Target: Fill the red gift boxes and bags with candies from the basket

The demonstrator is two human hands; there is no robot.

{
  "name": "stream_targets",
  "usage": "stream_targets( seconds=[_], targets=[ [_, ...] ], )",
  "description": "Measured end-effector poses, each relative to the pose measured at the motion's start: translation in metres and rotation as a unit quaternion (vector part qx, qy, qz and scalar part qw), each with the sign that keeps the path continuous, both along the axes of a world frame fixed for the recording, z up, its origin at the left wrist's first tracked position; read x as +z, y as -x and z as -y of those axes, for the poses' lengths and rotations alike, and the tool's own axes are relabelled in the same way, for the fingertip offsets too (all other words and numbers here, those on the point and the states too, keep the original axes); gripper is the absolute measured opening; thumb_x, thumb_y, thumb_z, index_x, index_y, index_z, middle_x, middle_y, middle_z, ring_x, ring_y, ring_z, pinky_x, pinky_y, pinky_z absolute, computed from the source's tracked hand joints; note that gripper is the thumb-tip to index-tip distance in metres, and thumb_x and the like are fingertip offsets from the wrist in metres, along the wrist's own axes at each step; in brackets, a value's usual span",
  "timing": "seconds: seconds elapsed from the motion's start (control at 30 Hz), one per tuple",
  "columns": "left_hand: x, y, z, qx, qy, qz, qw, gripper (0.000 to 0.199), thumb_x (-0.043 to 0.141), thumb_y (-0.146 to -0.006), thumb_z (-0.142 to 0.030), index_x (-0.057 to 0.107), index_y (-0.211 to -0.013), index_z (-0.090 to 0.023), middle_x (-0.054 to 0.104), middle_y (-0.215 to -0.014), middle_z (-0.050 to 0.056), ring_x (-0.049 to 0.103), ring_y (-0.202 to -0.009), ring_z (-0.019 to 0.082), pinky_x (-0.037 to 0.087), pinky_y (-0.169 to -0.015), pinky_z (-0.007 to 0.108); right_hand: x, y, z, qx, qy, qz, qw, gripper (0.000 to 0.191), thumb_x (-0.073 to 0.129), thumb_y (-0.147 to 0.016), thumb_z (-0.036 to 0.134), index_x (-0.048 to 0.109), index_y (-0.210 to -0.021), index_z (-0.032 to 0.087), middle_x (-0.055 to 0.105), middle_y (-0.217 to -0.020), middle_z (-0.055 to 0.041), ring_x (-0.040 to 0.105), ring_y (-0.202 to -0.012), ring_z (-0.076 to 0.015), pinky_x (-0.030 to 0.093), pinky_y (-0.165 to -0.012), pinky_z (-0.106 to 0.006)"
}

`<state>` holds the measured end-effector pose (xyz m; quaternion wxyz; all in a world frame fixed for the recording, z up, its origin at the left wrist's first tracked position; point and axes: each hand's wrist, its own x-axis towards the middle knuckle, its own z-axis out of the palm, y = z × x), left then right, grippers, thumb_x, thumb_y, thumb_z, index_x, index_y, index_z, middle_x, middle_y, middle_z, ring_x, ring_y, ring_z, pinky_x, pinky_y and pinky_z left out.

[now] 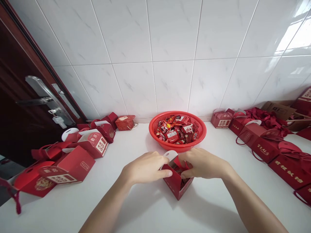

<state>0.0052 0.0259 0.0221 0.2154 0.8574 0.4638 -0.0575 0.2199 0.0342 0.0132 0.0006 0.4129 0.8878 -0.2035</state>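
Note:
A small red gift box [178, 184] stands on the white table in front of me, its top unfolded and a pale flap with a hole [170, 155] raised at the back. My left hand [152, 165] pinches the box's left edge, thumb along the near panel. On the other side my right hand [198, 163] is closed on the right edge and a red flap, its fingertips partly inside. What lies in the box is mostly hidden. Just behind it, a red plastic basket [153, 131] holds many wrapped candies [173, 136].
Red gift boxes [73, 165] crowd the left edge, beside a door with a metal handle [46, 98]. A patterned red box [125, 123] sits against the tiled wall. More boxes with cords [264, 149] line the right, near a cardboard carton [279, 110].

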Motion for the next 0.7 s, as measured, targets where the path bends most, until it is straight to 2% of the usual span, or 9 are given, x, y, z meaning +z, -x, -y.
stream_targets(
  seconds=[0.1, 0.17, 0.3, 0.4, 0.43, 0.5, 0.6, 0.63, 0.7],
  targets=[
    [-0.002, -0.011, 0.005, 0.034, -0.032, -0.026, 0.999, 0.020, 0.050, -0.090, -0.041, 0.059, -0.088, -0.023, 0.058, -0.063, 0.002, 0.060, -0.060, 0.025, 0.031, -0.052, 0.030, 0.000, -0.001, 0.000, 0.022, 0.047, 0.026, 0.998, 0.024, 0.074, -0.080, 0.035, 0.058, -0.069, 0.020, 0.057, -0.064, 0.0036, 0.049, -0.058, -0.0122, 0.027, -0.052, -0.026],
    [-0.005, -0.018, 0.007, 0.055, -0.036, -0.042, 0.997, 0.026, 0.052, -0.089, -0.040, 0.059, -0.106, -0.022, 0.063, -0.070, 0.004, 0.065, -0.068, 0.028, 0.034, -0.054, 0.031, 0.000, -0.004, 0.000, 0.013, 0.058, 0.036, 0.998, 0.030, 0.074, -0.080, 0.044, 0.058, -0.069, 0.020, 0.057, -0.063, 0.0028, 0.050, -0.058, -0.0134, 0.027, -0.051, -0.026],
    [-0.011, -0.024, 0.007, 0.098, -0.037, -0.027, 0.994, 0.065, 0.058, -0.086, -0.048, 0.043, -0.143, -0.020, 0.070, -0.088, 0.008, 0.070, -0.088, 0.033, 0.041, -0.064, 0.030, 0.001, -0.016, -0.001, -0.002, 0.051, 0.016, 0.999, 0.037, 0.074, -0.079, 0.054, 0.059, -0.071, 0.020, 0.061, -0.068, 0.0006, 0.052, -0.061, -0.0151, 0.032, -0.053, -0.026],
    [-0.014, -0.024, 0.005, 0.106, -0.050, 0.018, 0.993, 0.084, 0.065, -0.082, -0.047, 0.030, -0.154, -0.021, 0.071, -0.102, 0.010, 0.069, -0.097, 0.032, 0.044, -0.070, 0.031, 0.004, -0.029, -0.001, 0.001, 0.057, -0.013, 0.998, 0.039, 0.079, -0.074, 0.054, 0.060, -0.073, 0.020, 0.065, -0.077, -0.0013, 0.057, -0.067, -0.0169, 0.037, -0.057, -0.026],
    [-0.015, -0.024, 0.005, 0.100, -0.052, 0.037, 0.993, 0.082, 0.065, -0.081, -0.044, 0.033, -0.152, -0.020, 0.072, -0.105, 0.010, 0.069, -0.097, 0.031, 0.044, -0.070, 0.031, 0.006, -0.031, -0.001, -0.002, 0.059, -0.018, 0.998, 0.037, 0.081, -0.073, 0.052, 0.061, -0.074, 0.020, 0.065, -0.079, -0.0015, 0.058, -0.069, -0.0173, 0.037, -0.057, -0.026],
    [-0.014, -0.023, 0.005, 0.073, -0.052, 0.067, 0.994, 0.064, 0.065, -0.081, -0.038, 0.049, -0.141, -0.022, 0.072, -0.106, 0.008, 0.069, -0.094, 0.029, 0.044, -0.069, 0.031, 0.008, -0.033, 0.000, -0.019, 0.052, -0.009, 0.998, 0.031, 0.082, -0.073, 0.044, 0.062, -0.076, 0.020, 0.066, -0.081, -0.0018, 0.059, -0.071, -0.0176, 0.038, -0.057, -0.025],
    [-0.012, -0.024, 0.006, 0.021, -0.049, 0.093, 0.994, 0.023, 0.057, -0.087, -0.035, 0.066, -0.105, -0.023, 0.073, -0.099, 0.004, 0.067, -0.086, 0.025, 0.041, -0.066, 0.031, 0.010, -0.027, 0.000, -0.064, 0.019, 0.056, 0.996, 0.027, 0.078, -0.077, 0.036, 0.057, -0.070, 0.020, 0.064, -0.078, -0.0031, 0.058, -0.069, -0.0179, 0.036, -0.054, -0.026],
    [-0.012, -0.024, 0.006, 0.011, -0.050, 0.096, 0.994, 0.021, 0.050, -0.092, -0.036, 0.066, -0.095, -0.023, 0.072, -0.096, 0.004, 0.066, -0.084, 0.024, 0.040, -0.065, 0.031, 0.009, -0.024, -0.001, -0.077, 0.010, 0.079, 0.994, 0.029, 0.075, -0.079, 0.035, 0.054, -0.067, 0.020, 0.063, -0.076, -0.0034, 0.057, -0.067, -0.0178, 0.035, -0.053, -0.026],
    [-0.012, -0.024, 0.006, 0.005, -0.053, 0.097, 0.994, 0.036, 0.035, -0.100, -0.038, 0.062, -0.082, -0.022, 0.070, -0.092, 0.005, 0.065, -0.082, 0.023, 0.039, -0.064, 0.032, 0.006, -0.018, -0.003, -0.088, -0.001, 0.105, 0.991, 0.033, 0.070, -0.082, 0.035, 0.047, -0.063, 0.021, 0.060, -0.070, -0.0029, 0.054, -0.063, -0.0171, 0.033, -0.052, -0.027]
  ],
)
